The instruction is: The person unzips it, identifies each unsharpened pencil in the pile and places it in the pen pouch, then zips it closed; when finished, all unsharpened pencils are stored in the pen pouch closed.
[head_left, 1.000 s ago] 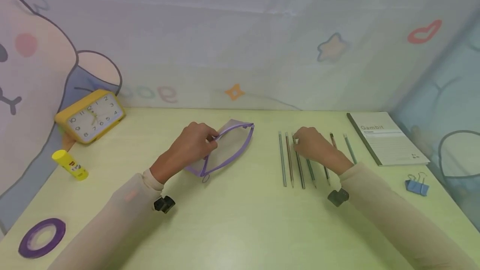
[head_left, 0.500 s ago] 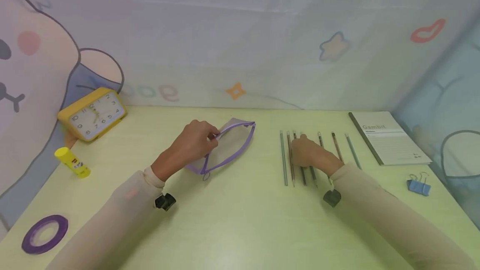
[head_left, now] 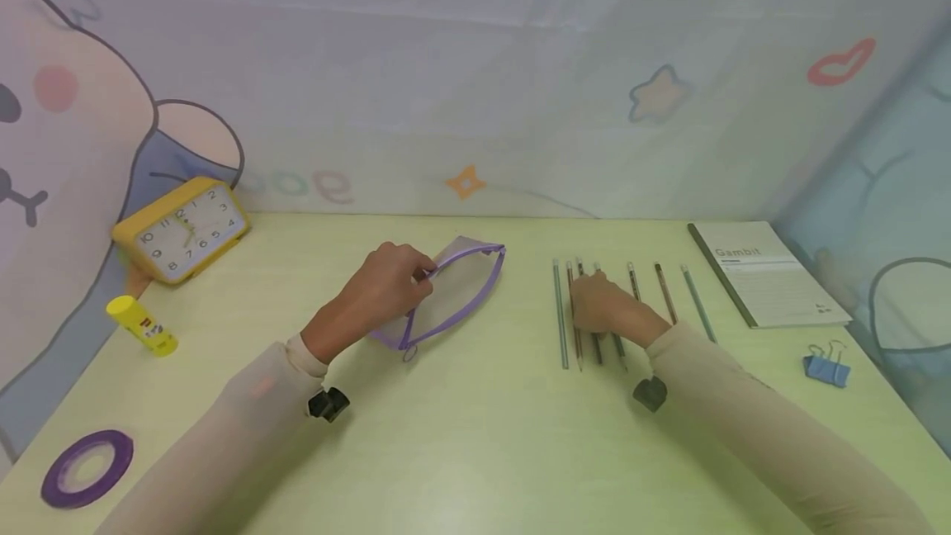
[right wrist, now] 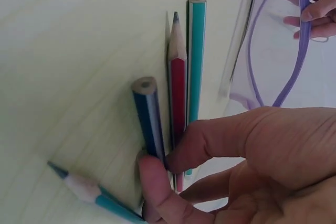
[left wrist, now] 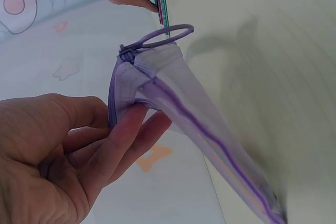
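Note:
My left hand (head_left: 388, 281) pinches the near rim of a translucent pouch (left wrist: 181, 85) with purple edging and a zip. The pouch's mouth gapes open, and a purple loop (left wrist: 168, 34) hangs at its corner. Over a row of pencils on the table, my right hand (head_left: 611, 305) pinches a dark blue pencil (right wrist: 148, 114) between thumb and finger. Just beside it lie a red pencil (right wrist: 178, 85) and a teal pencil (right wrist: 196, 51), parallel. A sharpened green pencil (right wrist: 113, 203) lies on the other side. The right hand hides parts of several pencils.
More pencils, including a brown one (head_left: 665, 291) and a teal one (head_left: 698, 304), lie right of the hand. Further right are a notepad (head_left: 773, 275) and a blue binder clip (head_left: 826, 370). At left stand a yellow clock (head_left: 186, 229), a glue stick (head_left: 144, 327) and a purple tape roll (head_left: 55, 481).
My right hand has moved slightly left and nearer over the pencils, uncovering the pencils to its right. The left hand and pouch stay in place.

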Motion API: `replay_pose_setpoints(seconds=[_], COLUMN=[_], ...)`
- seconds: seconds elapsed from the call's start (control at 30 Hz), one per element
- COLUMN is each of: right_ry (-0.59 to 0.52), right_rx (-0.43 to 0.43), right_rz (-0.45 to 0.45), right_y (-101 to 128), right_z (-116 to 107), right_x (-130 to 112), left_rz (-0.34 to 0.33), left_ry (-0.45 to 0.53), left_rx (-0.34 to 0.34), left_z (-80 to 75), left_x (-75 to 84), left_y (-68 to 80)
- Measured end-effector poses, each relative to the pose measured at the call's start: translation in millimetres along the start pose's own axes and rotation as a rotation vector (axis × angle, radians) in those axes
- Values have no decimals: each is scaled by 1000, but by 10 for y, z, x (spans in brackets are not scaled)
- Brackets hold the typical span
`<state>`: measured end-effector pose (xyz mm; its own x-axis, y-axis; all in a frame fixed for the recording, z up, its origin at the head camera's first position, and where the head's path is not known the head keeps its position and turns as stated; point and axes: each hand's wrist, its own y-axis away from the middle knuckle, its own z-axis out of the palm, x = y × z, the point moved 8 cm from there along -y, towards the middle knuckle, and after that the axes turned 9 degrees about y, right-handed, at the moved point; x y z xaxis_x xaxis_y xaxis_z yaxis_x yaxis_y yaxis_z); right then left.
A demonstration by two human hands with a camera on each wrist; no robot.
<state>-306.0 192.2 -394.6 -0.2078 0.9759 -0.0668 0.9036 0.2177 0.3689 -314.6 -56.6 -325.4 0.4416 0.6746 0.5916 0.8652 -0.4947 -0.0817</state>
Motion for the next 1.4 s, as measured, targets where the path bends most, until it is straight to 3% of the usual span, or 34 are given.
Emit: replay_pose_setpoints(seconds=[0.23,0.37,0.43,0.57,0.77,0.87,1.0,1.2,1.4], right_ry=[-15,-74,-156,-453,-784,-907,-1024,-1176,-1189], right_rx=[-9,20,39,14,-213,-300,-302,-213,-81], right_rz=[-4,-24,-57,-183,-388,-424,-396,-346,-209], right_y=[-6,58,118,329,536,432,154,-278,-507], right_z=[-2,-136,-256,-490,-472,-336,-200,-123,-90], right_x=[16,19,-2,-174,-711,-898,-1033,-1202,-1283], left_rz=[0,-3,3,15,6,-3,-4,-9,8], left_ry=[-9,-6,-13,-19,-19,-17,-15,-20,-23], left_rx=[8,5,10,18,17,15,7,1,16], left_z=[-12,-12,-20,-31,-42,-39,-20,-15,-34], left_x=[-19,-28,-23,-8,-6,-16,-27,-22,6], left_y=[17,33,39,44,59,65,61,55,46])
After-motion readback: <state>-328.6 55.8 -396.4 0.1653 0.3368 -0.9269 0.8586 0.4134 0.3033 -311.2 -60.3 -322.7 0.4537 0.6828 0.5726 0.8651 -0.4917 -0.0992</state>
